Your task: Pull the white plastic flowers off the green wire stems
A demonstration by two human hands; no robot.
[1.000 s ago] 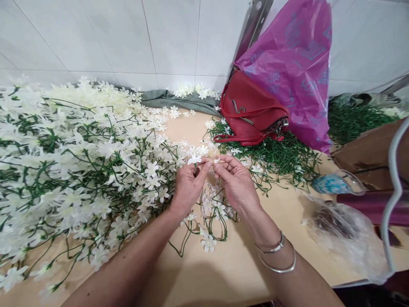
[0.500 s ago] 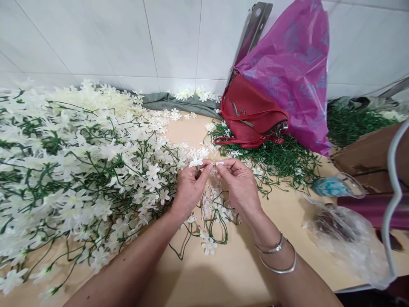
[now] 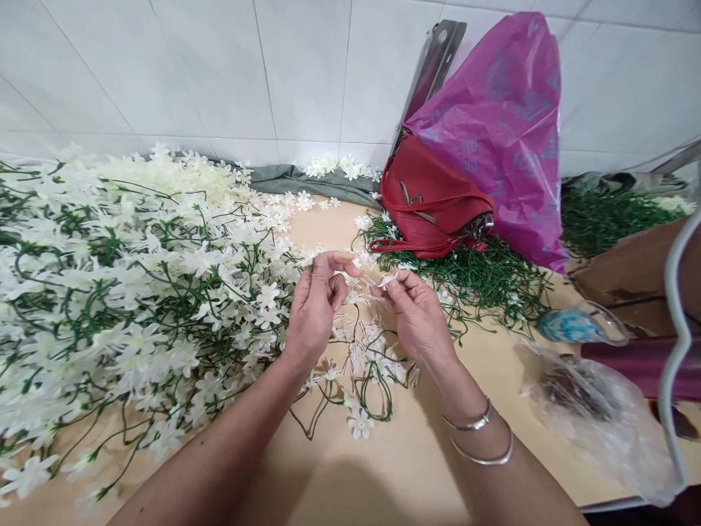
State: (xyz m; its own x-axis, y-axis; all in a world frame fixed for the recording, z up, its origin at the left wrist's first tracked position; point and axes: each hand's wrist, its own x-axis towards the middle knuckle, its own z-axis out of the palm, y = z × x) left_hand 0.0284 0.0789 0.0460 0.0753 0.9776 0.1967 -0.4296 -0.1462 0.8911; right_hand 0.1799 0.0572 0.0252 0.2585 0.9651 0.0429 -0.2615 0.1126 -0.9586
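Note:
My right hand (image 3: 421, 314) pinches a small white artificial flower piece (image 3: 388, 280) between thumb and index finger. To its left, my left hand (image 3: 318, 307) is raised over the table with the index finger stretched towards the right and the other fingers partly bent; I see nothing held in it. Just below and between the hands lies a white flower (image 3: 355, 297) on a thin green stem. Under them spreads a heap of loose white stamens (image 3: 372, 347) with some stems. The large pile of white artificial flowers (image 3: 136, 292) reaches close to my left hand.
A red handbag (image 3: 438, 197) rests on green stems (image 3: 493, 277) beside a purple plastic bag (image 3: 504, 131). On the right are a blue-and-white item (image 3: 572, 326), a clear plastic bag (image 3: 596, 416), a cardboard box (image 3: 629, 270) and a pale curved tube (image 3: 673, 307).
My hands have come apart, the left moving slightly left and opening. The flower at its fingers is no longer there, and a stemmed flower now lies below. My right hand keeps its pinch.

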